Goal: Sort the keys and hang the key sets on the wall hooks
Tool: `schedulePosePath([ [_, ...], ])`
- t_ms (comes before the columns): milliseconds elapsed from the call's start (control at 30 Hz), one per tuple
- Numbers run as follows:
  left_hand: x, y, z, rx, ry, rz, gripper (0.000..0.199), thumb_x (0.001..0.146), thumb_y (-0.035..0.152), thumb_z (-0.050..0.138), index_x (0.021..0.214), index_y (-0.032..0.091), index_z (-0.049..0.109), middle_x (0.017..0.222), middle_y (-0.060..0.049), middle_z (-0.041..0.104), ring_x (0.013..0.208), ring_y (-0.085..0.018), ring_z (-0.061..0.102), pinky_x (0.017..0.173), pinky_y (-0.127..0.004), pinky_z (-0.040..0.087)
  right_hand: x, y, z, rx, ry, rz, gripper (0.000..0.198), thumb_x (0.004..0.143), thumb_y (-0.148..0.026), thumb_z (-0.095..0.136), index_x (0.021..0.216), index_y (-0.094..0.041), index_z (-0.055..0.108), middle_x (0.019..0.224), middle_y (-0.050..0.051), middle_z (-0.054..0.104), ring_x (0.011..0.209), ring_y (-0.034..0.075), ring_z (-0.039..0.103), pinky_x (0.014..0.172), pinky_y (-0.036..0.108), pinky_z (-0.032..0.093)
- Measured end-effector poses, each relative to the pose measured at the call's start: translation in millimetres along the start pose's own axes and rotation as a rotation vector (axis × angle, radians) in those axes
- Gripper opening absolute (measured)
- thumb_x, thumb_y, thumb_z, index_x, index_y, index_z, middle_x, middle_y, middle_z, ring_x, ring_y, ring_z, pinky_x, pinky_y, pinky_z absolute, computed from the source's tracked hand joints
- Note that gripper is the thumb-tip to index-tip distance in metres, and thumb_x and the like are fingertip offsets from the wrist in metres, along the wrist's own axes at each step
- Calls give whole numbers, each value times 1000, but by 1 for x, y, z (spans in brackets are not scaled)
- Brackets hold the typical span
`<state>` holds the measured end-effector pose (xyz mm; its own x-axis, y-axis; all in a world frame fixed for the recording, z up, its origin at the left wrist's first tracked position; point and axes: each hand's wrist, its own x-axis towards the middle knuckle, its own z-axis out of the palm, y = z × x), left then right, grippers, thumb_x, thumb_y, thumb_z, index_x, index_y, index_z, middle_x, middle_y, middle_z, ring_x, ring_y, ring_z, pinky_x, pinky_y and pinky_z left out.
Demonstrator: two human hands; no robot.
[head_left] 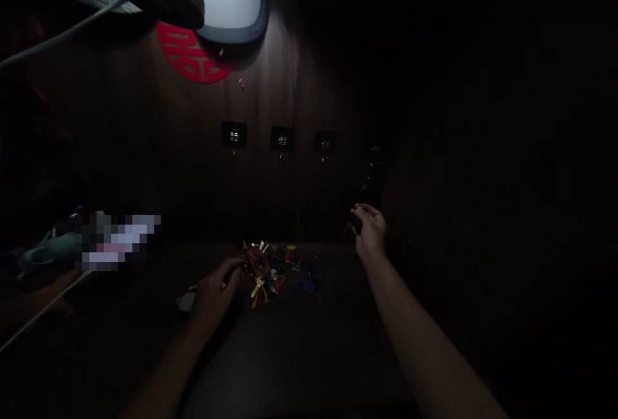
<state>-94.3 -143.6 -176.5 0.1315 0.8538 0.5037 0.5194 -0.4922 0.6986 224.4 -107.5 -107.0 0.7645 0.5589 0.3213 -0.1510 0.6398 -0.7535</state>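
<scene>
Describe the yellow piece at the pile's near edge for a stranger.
On the dark tabletop, find the colourful pile right of the left hand. At its near edge lies the yellow piece, forked and far brighter than the red piece and blue piece to its right.

Left hand (215, 291) loosely curled, right hand (371, 229) pinching

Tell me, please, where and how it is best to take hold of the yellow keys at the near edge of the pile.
I would pinch the yellow keys at their far end, where the pieces seem to meet, coming from above and the near side. They spread toward the wearer, with tabletop before them and the pile behind. Darkness hides finer detail.
</scene>
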Motion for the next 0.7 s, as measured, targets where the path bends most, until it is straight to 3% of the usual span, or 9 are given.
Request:
schedulePosePath([
  [133, -1, 2, -1, -11, -4, -3, 26, 79, 36, 43, 97, 27, 59, 97, 2, 68, 86, -18, 64, 75, -26, 48, 51, -28, 12, -230, 68, -367, 22, 61, -15, 59, 81, -18, 52, 82, 0, 61, 80, 13, 59, 77, 31, 46],
  [233, 0, 1, -1, -8, -8, -14, 26, 79, 36, 43, 97, 27, 59, 96, 2, 68, 85, -18, 64, 74, -27, 49, 80, -47, 25, -391, 60, -497, 22, 61, -12, 56, 81, -18, 51, 80, 0, 59, 78, 14, 59, 78, 31, 45],
  [367, 1, -1, 0, -9, -15, -22, 25, 79, 35, 43, 96, 26, 59, 94, 2, 69, 83, -18, 64, 72, -26, 49, 100, -57, 41, -569, 59, -525, 22, 59, -8, 55, 78, -19, 51, 75, -1, 57, 74, 14, 57, 74, 31, 45],
  [533, 1, -3, 1, -15, -27, -1, 24, 80, 35, 41, 94, 26, 59, 93, 1, 69, 85, -18, 64, 72, -26, 48, 104, -48, 43, -617, 97, -481, 25, 57, -4, 53, 76, -19, 49, 71, -1, 56, 70, 15, 57, 72, 31, 45],
  [700, 1, -2, 0, -4, -34, -18, 24, 80, 34, 42, 94, 26, 59, 93, 1, 68, 85, -18, 64, 72, -26, 48, 96, -35, 34, -547, 33, -517, 37, 57, -5, 54, 91, -18, 48, 92, 5, 60, 87, 17, 57, 82, 35, 43],
])
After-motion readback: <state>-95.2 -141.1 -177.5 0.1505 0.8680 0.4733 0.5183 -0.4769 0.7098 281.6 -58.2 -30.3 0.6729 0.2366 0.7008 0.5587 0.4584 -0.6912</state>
